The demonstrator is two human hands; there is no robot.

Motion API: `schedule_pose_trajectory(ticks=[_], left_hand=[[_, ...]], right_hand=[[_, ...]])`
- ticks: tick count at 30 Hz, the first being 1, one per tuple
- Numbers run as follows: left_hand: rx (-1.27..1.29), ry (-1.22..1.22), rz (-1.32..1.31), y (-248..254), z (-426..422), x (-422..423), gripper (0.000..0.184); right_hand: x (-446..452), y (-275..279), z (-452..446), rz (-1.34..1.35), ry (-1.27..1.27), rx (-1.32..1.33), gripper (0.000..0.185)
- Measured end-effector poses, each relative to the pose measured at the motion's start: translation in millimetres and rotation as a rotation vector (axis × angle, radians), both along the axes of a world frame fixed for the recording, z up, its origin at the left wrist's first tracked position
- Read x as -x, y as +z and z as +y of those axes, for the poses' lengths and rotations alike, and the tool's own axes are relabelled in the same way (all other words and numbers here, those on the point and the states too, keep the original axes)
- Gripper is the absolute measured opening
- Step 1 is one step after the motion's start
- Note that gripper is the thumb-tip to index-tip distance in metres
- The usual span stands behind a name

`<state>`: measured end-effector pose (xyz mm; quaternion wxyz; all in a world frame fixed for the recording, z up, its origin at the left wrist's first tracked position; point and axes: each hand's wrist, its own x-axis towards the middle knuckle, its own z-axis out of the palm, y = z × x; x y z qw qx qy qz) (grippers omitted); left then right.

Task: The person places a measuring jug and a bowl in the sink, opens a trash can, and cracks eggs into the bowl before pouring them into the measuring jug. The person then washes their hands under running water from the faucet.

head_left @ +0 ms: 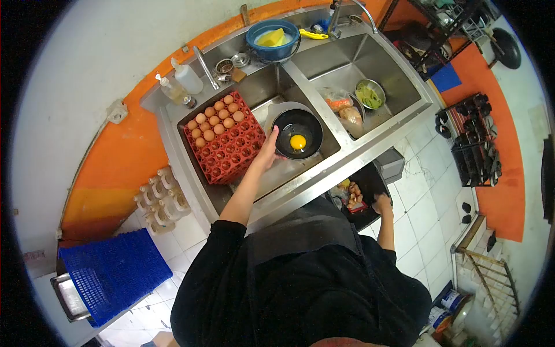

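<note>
My left hand (268, 151) is closed on the side of a black bowl (287, 123), holding it over the left sink basin. A raw egg with a whole yellow yolk (298, 142) lies in the bowl. Left of that hand is a stack of red egg trays (234, 151), with brown eggs (214, 120) in the top tray's far rows. Down on the right, my right hand (381, 203) is at the inner right side of a black bin (364, 217). Its fingers are too small and dark to read. Brown scraps that look like eggshells (354, 195) lie inside the bin.
A pan of green pieces (370, 95) and bagged food (348, 114) sit in the right basin (393, 69). A blue bucket (272, 43) with a yellow sponge stands behind the sink. Bottles (188, 76) and a faucet (206, 68) line the back-left ledge. Plastic jugs (162, 199) stand on the floor.
</note>
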<state>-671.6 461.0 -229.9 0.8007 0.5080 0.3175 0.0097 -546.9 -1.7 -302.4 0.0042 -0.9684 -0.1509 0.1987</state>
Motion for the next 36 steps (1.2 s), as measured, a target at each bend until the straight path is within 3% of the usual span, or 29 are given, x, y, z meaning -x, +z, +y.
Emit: schedule_pose_trajectory(ticks=[3, 4, 7, 9, 11, 14, 18, 27, 36], left_hand=[[-0.011, -0.033, 0.028, 2, 0, 0, 0.074], [-0.008, -0.047, 0.031, 3, 0, -5, 0.074], [-0.015, -0.109, 0.027, 16, -6, -7, 0.073], [-0.014, -0.085, 0.031, 12, -10, -10, 0.071], [-0.007, -0.101, 0.016, 6, -12, -13, 0.072], [0.006, -0.171, -0.028, 7, -11, -14, 0.077], [0.009, -0.163, -0.046, 26, -18, -13, 0.079], [-0.021, -0.131, -0.039, 33, -23, -13, 0.081], [-0.035, -0.114, -0.002, 35, -25, -10, 0.077]], right_hand=[[-12, 56, 71, -0.380, -0.031, -0.191, 0.046], [-28, 76, 97, -0.438, 0.056, -0.450, 0.048], [-45, 131, 203, -0.406, 0.257, -0.892, 0.054], [-41, 152, 261, -0.370, 0.572, -0.937, 0.070], [-33, 158, 296, -0.261, 0.626, -0.770, 0.088], [-31, 153, 319, -0.273, 0.679, -0.626, 0.098], [-31, 153, 321, -0.323, 0.673, -0.554, 0.100], [-29, 152, 320, -0.403, 0.665, -0.563, 0.089], [-52, 152, 324, -0.582, 1.027, -0.561, 0.061]])
